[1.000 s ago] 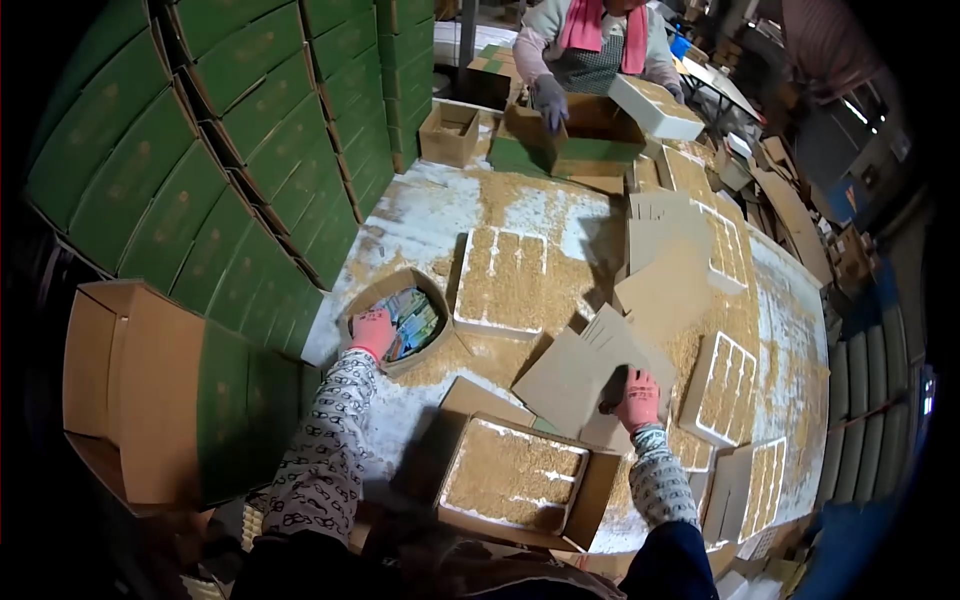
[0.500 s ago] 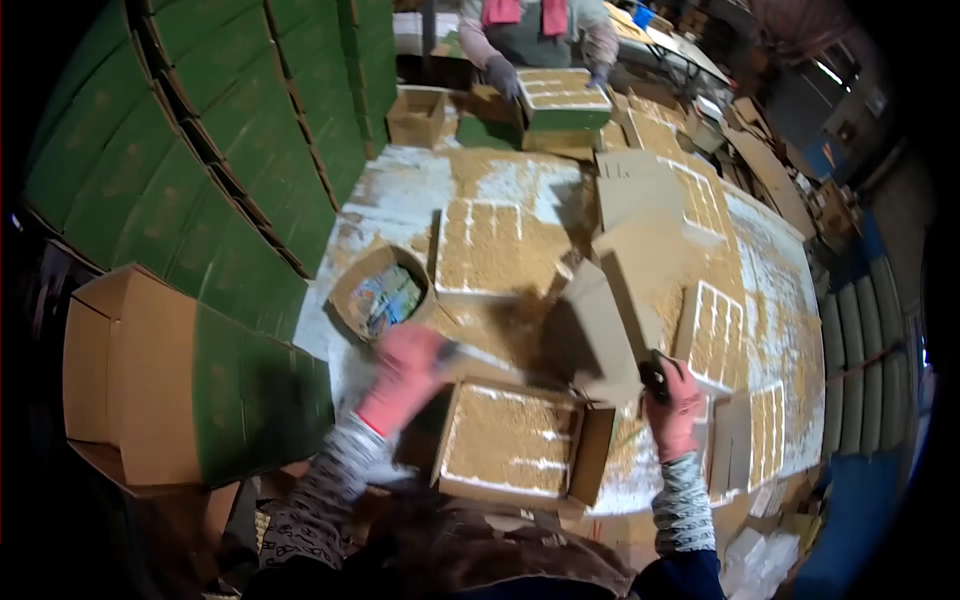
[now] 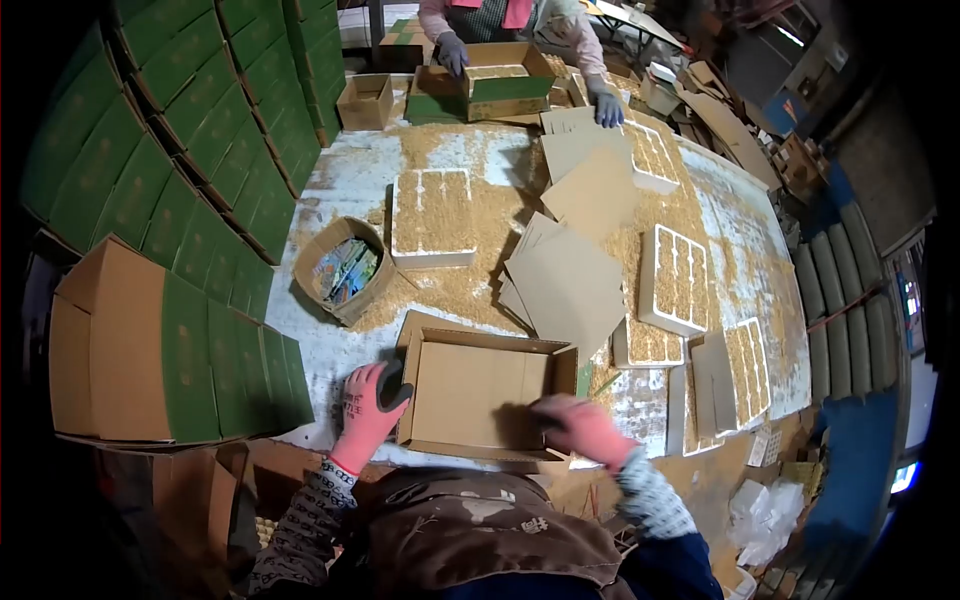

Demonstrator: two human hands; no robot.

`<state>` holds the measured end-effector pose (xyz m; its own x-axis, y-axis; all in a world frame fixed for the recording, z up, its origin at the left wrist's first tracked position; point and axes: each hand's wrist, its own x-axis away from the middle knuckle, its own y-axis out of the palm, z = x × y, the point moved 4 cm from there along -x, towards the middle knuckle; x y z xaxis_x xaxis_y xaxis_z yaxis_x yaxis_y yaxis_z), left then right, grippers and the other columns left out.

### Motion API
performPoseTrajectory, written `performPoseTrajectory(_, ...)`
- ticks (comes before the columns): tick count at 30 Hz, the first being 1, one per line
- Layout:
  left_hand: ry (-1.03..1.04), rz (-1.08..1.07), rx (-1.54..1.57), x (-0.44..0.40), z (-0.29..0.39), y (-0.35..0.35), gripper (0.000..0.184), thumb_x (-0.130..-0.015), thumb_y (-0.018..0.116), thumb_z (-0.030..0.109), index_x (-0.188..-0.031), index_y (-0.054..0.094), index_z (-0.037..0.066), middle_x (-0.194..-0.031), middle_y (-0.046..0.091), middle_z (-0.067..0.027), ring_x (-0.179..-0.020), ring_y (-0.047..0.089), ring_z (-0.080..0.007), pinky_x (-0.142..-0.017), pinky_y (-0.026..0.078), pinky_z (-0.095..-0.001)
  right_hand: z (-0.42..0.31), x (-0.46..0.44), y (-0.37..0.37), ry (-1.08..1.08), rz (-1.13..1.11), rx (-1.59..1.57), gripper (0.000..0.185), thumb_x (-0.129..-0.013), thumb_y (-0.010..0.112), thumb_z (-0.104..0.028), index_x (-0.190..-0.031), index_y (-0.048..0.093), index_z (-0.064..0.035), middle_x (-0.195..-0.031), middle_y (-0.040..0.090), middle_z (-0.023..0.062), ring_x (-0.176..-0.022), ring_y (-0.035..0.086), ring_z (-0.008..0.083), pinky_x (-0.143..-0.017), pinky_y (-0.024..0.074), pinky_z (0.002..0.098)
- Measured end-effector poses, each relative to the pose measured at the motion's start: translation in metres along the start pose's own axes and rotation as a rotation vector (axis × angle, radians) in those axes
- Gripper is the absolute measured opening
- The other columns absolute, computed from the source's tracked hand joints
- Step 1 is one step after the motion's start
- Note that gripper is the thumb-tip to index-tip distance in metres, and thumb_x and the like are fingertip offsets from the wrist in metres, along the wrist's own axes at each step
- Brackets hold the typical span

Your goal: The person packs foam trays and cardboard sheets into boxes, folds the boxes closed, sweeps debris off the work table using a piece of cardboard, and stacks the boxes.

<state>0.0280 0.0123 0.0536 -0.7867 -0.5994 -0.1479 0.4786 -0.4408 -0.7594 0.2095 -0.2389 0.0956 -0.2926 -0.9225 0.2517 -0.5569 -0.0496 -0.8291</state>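
Note:
In front of me is an open cardboard box (image 3: 490, 335) with a flat cardboard sheet (image 3: 470, 385) lying inside it. My left hand (image 3: 372, 408), in a pink glove with a black palm, is at the box's left wall, thumb and fingers apart. Over the right part of the sheet is my right hand (image 3: 585, 428), also gloved; its fingertips are smeared by motion, and I cannot tell whether they touch the sheet. Just beyond the box lies a fanned stack of cardboard sheets (image 3: 565, 285).
White trays of sawdust-like filling (image 3: 432, 215) stand at the back left and along the right (image 3: 675, 275). A round cardboard tub (image 3: 345, 270) holds colourful packets. Green boxes (image 3: 180, 130) are stacked at left. Across the table, a person's gloved hands (image 3: 606, 103) are near another box.
A cardboard sheet now covers the filling in the near box. My right hand has moved left over the box, and my left hand has come down to its left wall. My view has shifted.

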Motion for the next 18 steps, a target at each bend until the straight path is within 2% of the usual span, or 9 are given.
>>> performPoseTrajectory(2,0.037,-0.123,0.126,0.005,0.003,0.013,0.049,-0.070,0.070,0.020,-0.114,0.053,0.004,-0.107,0.056,-0.0136,-0.102,0.050,-0.0319,-0.093,0.037,-0.0403,0.052,0.025,-0.032,0.349,0.369,-0.527,0.056,-0.074,0.067,-0.022,-0.125,0.048,-0.0076,-0.116,0.056,0.0140,-0.107,0.055,0.0254,-0.088,0.0462,0.0377)
performPoseTrajectory(5,0.365,-0.538,-0.142,0.000,0.016,0.067,0.047,-0.075,0.063,0.024,-0.117,0.051,0.008,-0.121,0.047,-0.0144,-0.114,0.042,-0.0310,-0.099,0.031,-0.0428,0.132,-0.020,0.058,0.349,0.290,-0.413,0.085,-0.072,0.073,-0.019,-0.137,0.022,0.0010,-0.113,0.054,0.0275,-0.100,0.059,0.0312,-0.084,0.0480,0.0367)
performPoseTrajectory(6,0.438,-0.625,-0.269,-0.002,0.014,0.080,0.052,-0.075,0.062,0.025,-0.122,0.048,0.008,-0.124,0.044,-0.0146,-0.117,0.039,-0.0308,-0.101,0.029,-0.0431,0.118,-0.034,0.079,0.440,0.323,-0.533,0.087,-0.069,0.075,-0.026,-0.135,0.026,0.0038,-0.120,0.050,0.0260,-0.109,0.051,0.0320,-0.092,0.0405,0.0367)
performPoseTrajectory(8,0.375,-0.378,-0.136,-0.008,0.017,0.054,0.077,-0.066,0.070,0.028,-0.133,0.037,0.011,-0.132,0.036,-0.0170,-0.122,0.031,-0.0352,-0.103,0.025,-0.0454,0.120,-0.048,0.129,0.493,0.595,-0.716,0.086,-0.067,0.076,-0.033,-0.129,0.033,0.0089,-0.124,0.047,0.0252,-0.119,0.043,0.0301,-0.100,0.0332,0.0356)
performPoseTrajectory(10,-0.124,-0.248,-0.090,0.008,-0.038,0.072,0.105,-0.060,0.077,0.044,-0.139,0.022,0.002,-0.137,0.028,-0.0224,-0.130,0.020,-0.0376,-0.107,0.018,-0.0477,0.119,-0.043,0.119,0.414,0.684,-0.494,0.073,-0.071,0.074,-0.027,-0.122,0.040,0.0121,-0.117,0.053,0.0209,-0.109,0.050,0.0264,-0.095,0.0383,0.0348)
performPoseTrajectory(12,-0.430,-0.477,0.772,0.019,-0.033,0.092,0.112,-0.068,0.072,0.050,-0.140,0.006,-0.004,-0.145,0.016,-0.0205,-0.136,0.013,-0.0296,-0.110,0.015,-0.0354,0.134,-0.042,0.122,0.380,0.445,-0.971,0.051,-0.078,0.068,-0.024,-0.114,0.050,0.0084,-0.105,0.061,0.0128,-0.093,0.057,0.0196,-0.084,0.0451,0.0311)
performPoseTrajectory(13,-0.588,-0.441,0.890,0.027,-0.027,0.105,0.109,-0.070,0.070,0.048,-0.141,0.006,-0.003,-0.146,0.015,-0.0190,-0.135,0.017,-0.0252,-0.109,0.018,-0.0326,0.135,-0.040,0.115,0.434,0.419,-0.979,0.046,-0.079,0.067,-0.021,-0.112,0.052,0.0067,-0.097,0.063,0.0118,-0.088,0.060,0.0206,-0.081,0.0471,0.0309)
performPoseTrajectory(14,-0.660,-0.428,0.995,0.029,-0.029,0.119,0.115,-0.066,0.072,0.051,-0.141,0.003,-0.003,-0.147,0.013,-0.0189,-0.136,0.013,-0.0275,-0.109,0.017,-0.0306,0.119,-0.036,0.097,0.406,0.303,-1.035,0.044,-0.087,0.056,-0.023,-0.119,0.046,0.0052,-0.108,0.058,0.0138,-0.097,0.057,0.0216,-0.086,0.0460,0.0331)
performPoseTrajectory(18,-0.846,-0.405,1.330,0.044,-0.003,0.049,0.100,-0.070,0.071,0.045,-0.141,0.017,0.000,-0.140,0.031,-0.0140,-0.125,0.033,-0.0233,-0.100,0.032,-0.0328,0.045,-0.044,0.031,0.235,0.248,-0.875,0.045,-0.088,0.053,-0.025,-0.122,0.043,0.0043,-0.113,0.055,0.0143,-0.101,0.055,0.0223,-0.088,0.0449,0.0341)
